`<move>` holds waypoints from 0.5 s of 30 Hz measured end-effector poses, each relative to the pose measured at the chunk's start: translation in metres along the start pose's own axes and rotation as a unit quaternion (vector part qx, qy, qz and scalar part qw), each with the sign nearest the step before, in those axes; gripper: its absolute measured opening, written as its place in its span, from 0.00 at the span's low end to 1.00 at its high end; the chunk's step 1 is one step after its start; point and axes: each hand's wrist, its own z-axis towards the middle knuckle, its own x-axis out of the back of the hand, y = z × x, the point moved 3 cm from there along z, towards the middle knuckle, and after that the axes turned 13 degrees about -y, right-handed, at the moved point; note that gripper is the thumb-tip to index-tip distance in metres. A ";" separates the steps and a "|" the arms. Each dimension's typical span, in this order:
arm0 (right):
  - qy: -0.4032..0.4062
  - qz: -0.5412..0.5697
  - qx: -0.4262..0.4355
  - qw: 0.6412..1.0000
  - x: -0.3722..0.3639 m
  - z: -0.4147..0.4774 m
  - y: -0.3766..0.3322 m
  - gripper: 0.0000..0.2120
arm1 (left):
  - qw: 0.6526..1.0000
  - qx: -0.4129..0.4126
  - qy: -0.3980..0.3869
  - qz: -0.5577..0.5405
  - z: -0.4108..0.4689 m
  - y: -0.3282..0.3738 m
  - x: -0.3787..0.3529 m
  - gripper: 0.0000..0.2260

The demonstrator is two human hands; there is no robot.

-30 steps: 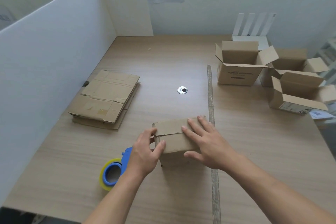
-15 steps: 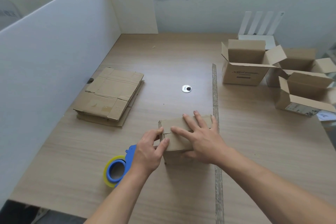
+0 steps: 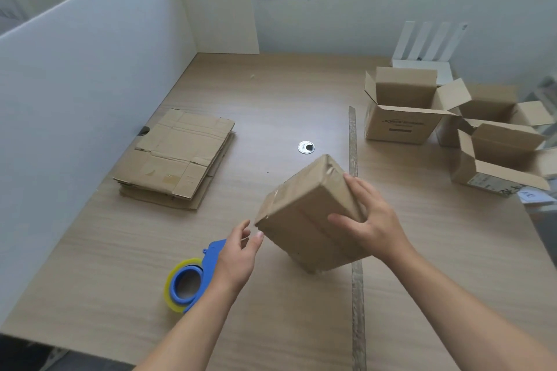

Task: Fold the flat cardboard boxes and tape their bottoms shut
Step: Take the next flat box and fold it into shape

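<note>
Three erected boxes [image 3: 401, 126] are logged at 2 o'clock on the worktop [image 3: 271, 93], grouped close together with their top flaps open. Their bottoms are hidden, so taping there is presumed, not confirmed.

Fourth box [image 3: 304, 220]: held tilted near 6 o'clock, one closed face turned toward the camera. Whether its lowest corner rests on the worktop cannot be told. A glossy strip appears to run along the centre seam and over the far edge, so the bottom is judged taped, or very nearly so.

Right hand [image 3: 373, 220]: grip closed on the box's right-hand end, with the thumb on the near face and the fingers wrapped over the far side.

Left hand [image 3: 238, 253]: grip empty, fingers loosely curled, fingertips just beside the box's lower left corner. Contact cannot be confirmed.

Tape dispenser [image 3: 188, 283]: blue, with a yellowish roll, laid on the worktop at 7 o'clock, partly hidden by the left hand and not held.

Flat stack [image 3: 177, 156]: unfolded cartons piled at 10 o'clock near the white partition [image 3: 75, 99] — several are visible, but the exact count cannot be told.

Progress, as judged: three boxes are set aside and a fourth is close to completion. The flat stack is left to be folded and taped — the job is judged well short of finished.
</note>
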 end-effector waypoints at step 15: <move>0.135 0.041 0.025 0.990 0.015 -0.010 -0.021 0.41 | 0.999 -0.035 0.013 -0.021 -0.006 0.032 -0.041 0.09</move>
